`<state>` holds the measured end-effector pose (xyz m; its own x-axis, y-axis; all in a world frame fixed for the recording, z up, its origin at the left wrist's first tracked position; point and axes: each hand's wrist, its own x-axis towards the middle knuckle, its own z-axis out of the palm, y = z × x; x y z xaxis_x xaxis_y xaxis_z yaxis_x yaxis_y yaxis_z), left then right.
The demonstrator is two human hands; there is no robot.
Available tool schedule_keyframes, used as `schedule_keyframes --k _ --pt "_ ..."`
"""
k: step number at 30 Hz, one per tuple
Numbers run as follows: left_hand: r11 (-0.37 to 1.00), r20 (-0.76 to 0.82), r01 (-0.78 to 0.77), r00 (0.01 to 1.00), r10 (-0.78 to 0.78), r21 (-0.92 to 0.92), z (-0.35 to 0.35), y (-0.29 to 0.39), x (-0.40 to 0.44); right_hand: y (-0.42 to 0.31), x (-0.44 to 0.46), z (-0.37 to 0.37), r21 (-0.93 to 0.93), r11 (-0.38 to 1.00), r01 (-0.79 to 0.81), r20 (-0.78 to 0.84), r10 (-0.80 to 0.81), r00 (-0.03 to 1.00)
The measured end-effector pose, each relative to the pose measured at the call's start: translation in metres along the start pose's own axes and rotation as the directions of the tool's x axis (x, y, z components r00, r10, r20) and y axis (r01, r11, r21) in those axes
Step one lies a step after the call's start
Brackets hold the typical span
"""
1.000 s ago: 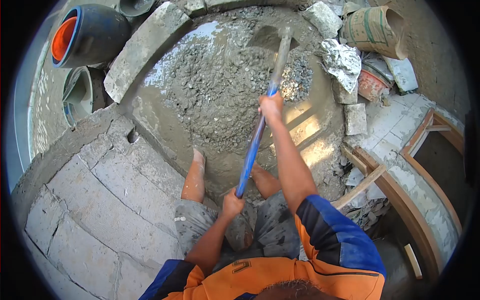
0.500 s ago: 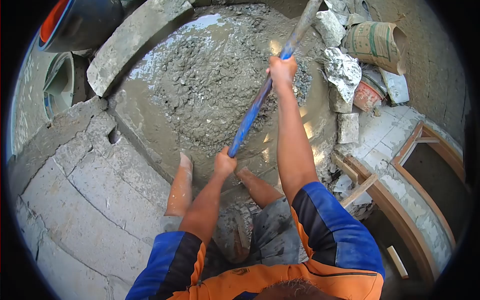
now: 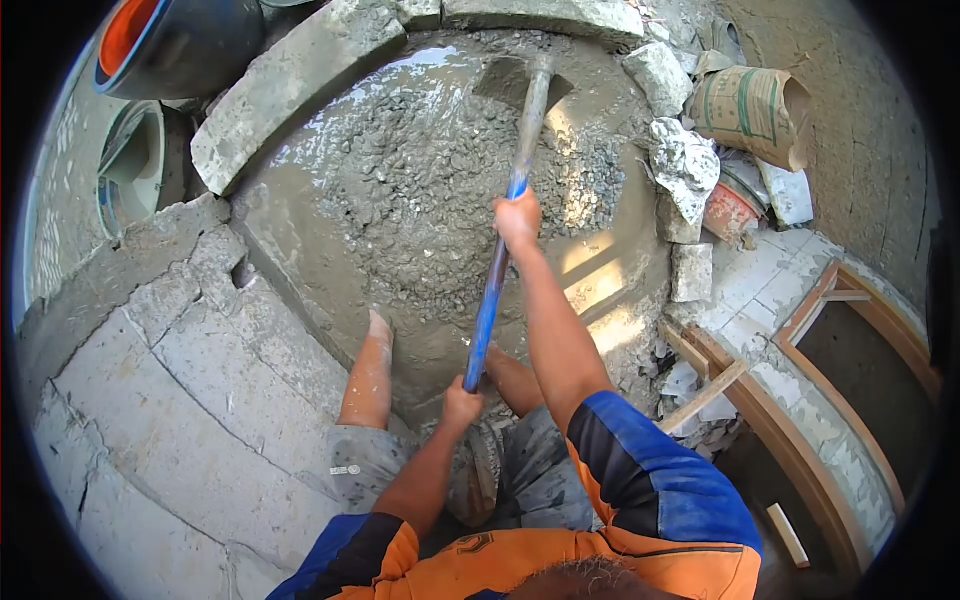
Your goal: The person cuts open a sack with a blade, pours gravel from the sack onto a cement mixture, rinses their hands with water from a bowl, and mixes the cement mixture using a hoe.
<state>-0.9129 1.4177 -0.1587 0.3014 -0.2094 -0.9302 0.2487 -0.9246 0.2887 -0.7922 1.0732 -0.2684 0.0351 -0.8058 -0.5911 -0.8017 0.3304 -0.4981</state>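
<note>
A long-handled hoe (image 3: 487,310) with a blue-painted shaft runs from my lap up into the mixing pit. My left hand (image 3: 461,403) is closed around the shaft's lower end. Higher up, near where the blue paint gives way to grey, my right hand (image 3: 517,220) grips the same shaft. The hoe's blade lies at the far side of the pit, partly sunk in the grey slurry. Wet concrete (image 3: 420,190) with coarse gravel is heaped in the middle, with watery mix around it. My bare legs stand at the near edge, the feet hidden in the mix.
Concrete blocks (image 3: 290,90) rim the pit at the back and left. Buckets (image 3: 190,50) stand at upper left. On the right are a torn cement sack (image 3: 748,105), a red bucket (image 3: 733,212), rubble and wooden frames (image 3: 790,440). A slab (image 3: 190,400) lies left.
The hoe has come down, its blade now visible in the slurry at the back. My right hand has moved left and nearer to me; my left hand has dropped closer to my body.
</note>
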Motion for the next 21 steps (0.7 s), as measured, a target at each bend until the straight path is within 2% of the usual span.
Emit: schedule_keyframes --k 2,3,4,5,7,9,11,13,14,16,18,19,21 --pt "0.996 -0.023 -0.059 0.998 0.06 0.062 -0.017 -0.022 -0.027 0.004 -0.056 -0.015 0.03 0.999 -0.019 0.017 0.018 1.0" --pt "0.996 -0.03 -0.059 0.998 0.061 0.063 -0.022 -0.037 -0.034 -0.006 -0.088 -0.031 0.123 0.99 -0.075 0.027 0.073 0.997" --pt "0.995 -0.033 -0.073 0.997 0.075 0.075 -0.025 -0.051 -0.032 -0.022 -0.099 -0.042 0.216 0.968 -0.123 0.037 0.118 0.992" --pt "0.993 -0.027 -0.077 0.996 0.079 0.087 -0.026 -0.06 -0.031 -0.033 -0.096 -0.047 0.217 0.968 -0.123 0.035 0.118 0.992" --pt "0.987 -0.054 -0.102 0.993 0.109 0.12 -0.036 -0.033 -0.011 -0.04 -0.094 -0.059 0.39 0.92 -0.04 -0.057 0.067 0.996" --pt "0.969 -0.09 -0.187 0.975 0.204 0.162 -0.05 0.012 0.035 -0.064 -0.046 -0.059 0.35 0.937 0.003 -0.141 0.049 0.989" --pt "0.944 -0.05 -0.285 0.954 0.296 0.166 -0.06 0.053 0.092 -0.086 0.015 -0.056 0.229 0.964 0.133 -0.288 -0.064 0.956" --pt "0.91 0.022 -0.384 0.922 0.386 0.155 -0.077 0.082 0.144 -0.12 0.054 -0.062 0.191 0.976 0.1 -0.335 -0.03 0.942" --pt "0.894 0.049 -0.425 0.905 0.423 0.138 -0.088 0.094 0.163 -0.131 0.072 -0.062 0.235 0.969 0.08 -0.338 0.004 0.941" --pt "0.861 0.091 -0.419 0.907 0.411 0.288 -0.133 0.142 0.174 -0.146 0.1 -0.06 0.261 0.963 0.067 -0.346 0.028 0.938" --pt "0.835 0.082 -0.438 0.896 0.437 0.333 -0.173 0.168 0.183 -0.159 0.121 -0.054 0.437 0.898 0.047 -0.366 0.13 0.922" --pt "0.817 0.081 -0.42 0.902 0.425 0.395 -0.196 0.188 0.177 -0.165 0.132 -0.049 0.434 0.9 0.048 -0.371 0.13 0.92" --pt "0.78 0.068 -0.384 0.912 0.406 0.494 -0.239 0.217 0.158 -0.175 0.148 -0.032 0.586 0.81 -0.022 -0.326 0.261 0.909"
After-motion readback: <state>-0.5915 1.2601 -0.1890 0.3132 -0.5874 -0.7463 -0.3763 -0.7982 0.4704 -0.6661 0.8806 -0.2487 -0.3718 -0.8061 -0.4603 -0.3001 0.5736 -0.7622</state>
